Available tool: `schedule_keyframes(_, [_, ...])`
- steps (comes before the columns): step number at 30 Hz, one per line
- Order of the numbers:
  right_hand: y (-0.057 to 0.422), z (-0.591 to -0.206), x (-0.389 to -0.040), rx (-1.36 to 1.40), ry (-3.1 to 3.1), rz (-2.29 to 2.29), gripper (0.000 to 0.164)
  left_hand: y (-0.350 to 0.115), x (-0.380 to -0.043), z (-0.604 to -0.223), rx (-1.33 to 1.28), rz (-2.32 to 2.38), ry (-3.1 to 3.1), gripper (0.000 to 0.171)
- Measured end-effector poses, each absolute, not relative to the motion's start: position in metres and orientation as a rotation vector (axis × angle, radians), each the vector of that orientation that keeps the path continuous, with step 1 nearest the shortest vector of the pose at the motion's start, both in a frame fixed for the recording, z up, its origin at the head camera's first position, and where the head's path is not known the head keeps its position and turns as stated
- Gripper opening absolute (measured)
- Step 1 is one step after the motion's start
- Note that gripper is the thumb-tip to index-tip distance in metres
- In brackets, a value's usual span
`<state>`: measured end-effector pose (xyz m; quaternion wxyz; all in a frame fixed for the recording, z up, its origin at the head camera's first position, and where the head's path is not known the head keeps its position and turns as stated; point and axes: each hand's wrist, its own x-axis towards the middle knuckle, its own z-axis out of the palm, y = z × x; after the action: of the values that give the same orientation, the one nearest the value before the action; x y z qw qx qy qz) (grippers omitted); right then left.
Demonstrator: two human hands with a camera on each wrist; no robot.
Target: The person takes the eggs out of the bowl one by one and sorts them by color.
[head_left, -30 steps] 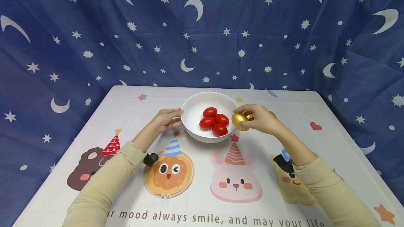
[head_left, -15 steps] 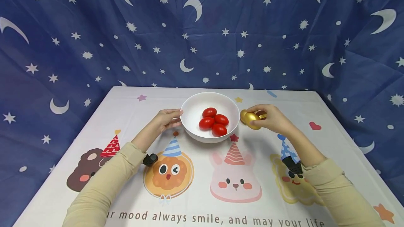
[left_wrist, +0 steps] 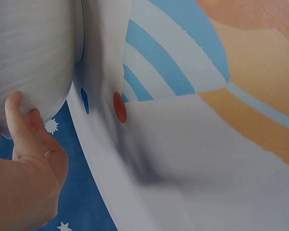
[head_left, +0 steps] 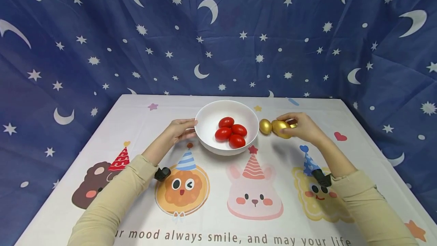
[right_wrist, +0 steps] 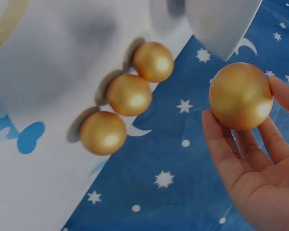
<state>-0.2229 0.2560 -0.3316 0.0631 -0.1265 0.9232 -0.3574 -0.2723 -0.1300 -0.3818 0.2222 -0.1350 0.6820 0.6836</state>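
My left hand (head_left: 181, 129) holds the left side of a white bowl (head_left: 223, 106), fingers against its outer wall (left_wrist: 33, 53). Several glossy red eggs (head_left: 223, 134) lie together inside the bowl. To the bowl's right, my right hand (head_left: 304, 127) grips a golden egg (right_wrist: 241, 96) between thumb and fingertips, raised off the table. Three more golden eggs stand in a row on the table in the right wrist view, the middle one (right_wrist: 129, 95) between its neighbours. The head view shows one golden egg (head_left: 265, 126) beside the bowl; the held egg and right hand mostly hide the others.
The white tablecloth (head_left: 211, 181) carries printed cartoon faces and lettering. A blue curtain (head_left: 218, 41) with moons and stars hangs behind the table's back edge. Dark wrist-camera mounts (head_left: 162, 173) sit below both hands.
My right hand has moved to the right, away from the bowl's rim, with the golden egg still in its grip. A golden egg on the table has come into sight. The left hand stays on the bowl.
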Motion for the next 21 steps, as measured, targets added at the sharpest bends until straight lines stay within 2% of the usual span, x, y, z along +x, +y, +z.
schedule_keyframes(21, [0.303, -0.348, -0.242, -0.223, 2.838, -0.977, 0.045, -0.130, -0.271, -0.381, -0.381, 1.887, 1.897, 0.051])
